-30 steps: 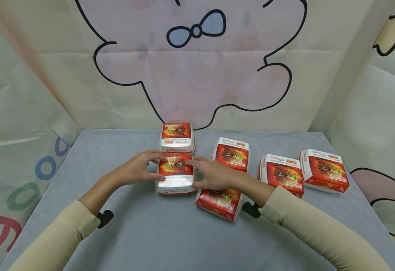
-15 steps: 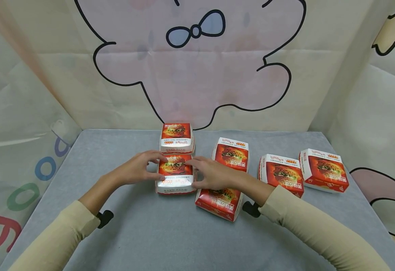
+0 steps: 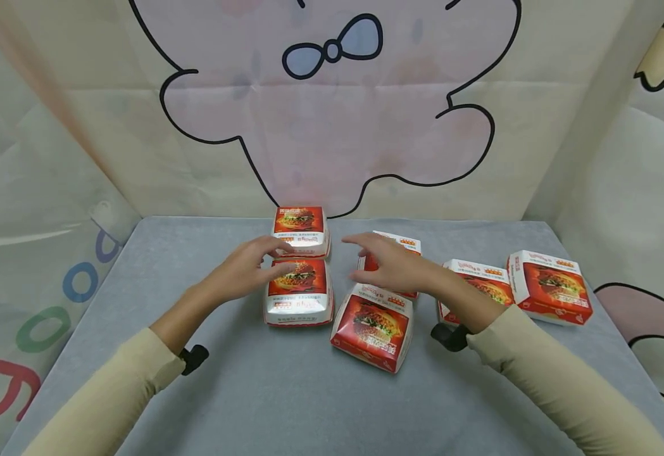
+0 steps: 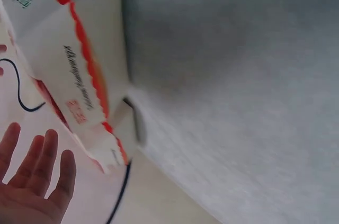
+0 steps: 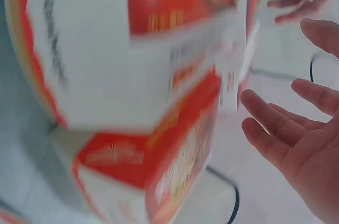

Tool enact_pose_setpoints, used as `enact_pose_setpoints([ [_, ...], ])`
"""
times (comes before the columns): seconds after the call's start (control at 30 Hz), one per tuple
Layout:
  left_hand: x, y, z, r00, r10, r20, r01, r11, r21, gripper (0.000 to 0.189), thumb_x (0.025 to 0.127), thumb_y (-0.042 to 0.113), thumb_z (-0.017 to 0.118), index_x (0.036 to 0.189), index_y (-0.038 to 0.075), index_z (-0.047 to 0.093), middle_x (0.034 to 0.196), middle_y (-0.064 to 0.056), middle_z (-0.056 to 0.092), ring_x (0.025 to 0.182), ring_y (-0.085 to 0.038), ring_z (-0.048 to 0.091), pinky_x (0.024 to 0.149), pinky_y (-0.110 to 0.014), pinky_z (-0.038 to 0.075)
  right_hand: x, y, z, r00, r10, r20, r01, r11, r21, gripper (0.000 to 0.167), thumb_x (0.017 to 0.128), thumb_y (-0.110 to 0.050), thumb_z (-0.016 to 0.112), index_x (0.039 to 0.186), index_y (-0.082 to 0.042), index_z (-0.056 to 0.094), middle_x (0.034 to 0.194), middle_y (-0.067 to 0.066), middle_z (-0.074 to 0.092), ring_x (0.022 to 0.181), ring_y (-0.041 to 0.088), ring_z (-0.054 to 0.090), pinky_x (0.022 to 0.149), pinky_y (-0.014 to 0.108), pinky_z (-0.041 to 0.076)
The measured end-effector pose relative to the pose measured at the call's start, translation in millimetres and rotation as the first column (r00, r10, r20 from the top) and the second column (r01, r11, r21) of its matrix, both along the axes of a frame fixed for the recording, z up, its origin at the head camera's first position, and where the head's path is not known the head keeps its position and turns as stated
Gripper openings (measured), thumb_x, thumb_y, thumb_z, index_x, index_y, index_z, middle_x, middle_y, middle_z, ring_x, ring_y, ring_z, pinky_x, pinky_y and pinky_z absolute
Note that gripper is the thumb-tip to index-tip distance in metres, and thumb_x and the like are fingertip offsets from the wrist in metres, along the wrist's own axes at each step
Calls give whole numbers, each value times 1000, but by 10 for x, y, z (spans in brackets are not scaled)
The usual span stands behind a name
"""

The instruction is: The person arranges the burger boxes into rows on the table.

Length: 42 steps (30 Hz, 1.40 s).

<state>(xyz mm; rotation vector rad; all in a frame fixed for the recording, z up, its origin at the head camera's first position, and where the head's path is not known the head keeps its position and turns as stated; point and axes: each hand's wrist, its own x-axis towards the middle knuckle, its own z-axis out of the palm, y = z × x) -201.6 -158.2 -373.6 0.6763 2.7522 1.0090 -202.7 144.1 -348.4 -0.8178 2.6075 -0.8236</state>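
Observation:
Two burger boxes stand one behind the other left of centre in the head view, a front-left box (image 3: 299,303) and a back-left box (image 3: 303,240). My left hand (image 3: 246,269) hovers at their left side with fingers spread, its fingertips overlapping both tops. In the left wrist view its fingers (image 4: 45,160) are straight and apart from the box side (image 4: 79,70). To the right, my right hand (image 3: 391,263) is raised with loosely extended fingers, partly hiding a middle-back box (image 3: 406,241). Nearest me, a tilted burger box (image 3: 374,326) lies below that hand. Neither hand holds anything.
Two more burger boxes are on the right, one partly behind my right forearm (image 3: 482,288) and another at the far right (image 3: 556,288). They stand on a grey cloth-covered table (image 3: 286,392). A printed backdrop (image 3: 332,126) rises behind its rear edge.
Both hands have lifted off the front-left box and drawn apart, the right one moving right and up, the left slightly up. The boxes keep their places; the head view has shifted slightly.

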Motion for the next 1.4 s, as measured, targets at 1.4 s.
enact_pose_setpoints([
  [1.4,-258,1334,67,925,-296,240,344,919,-192,59,102,33,57,154,13,38,162,-17,24,148,-32,24,117,-46,27,-126,785,-161,979,-199,38,186,958,217,91,87,-41,76,156,-6,27,155,27,29,139,47,32,103,69,33],
])
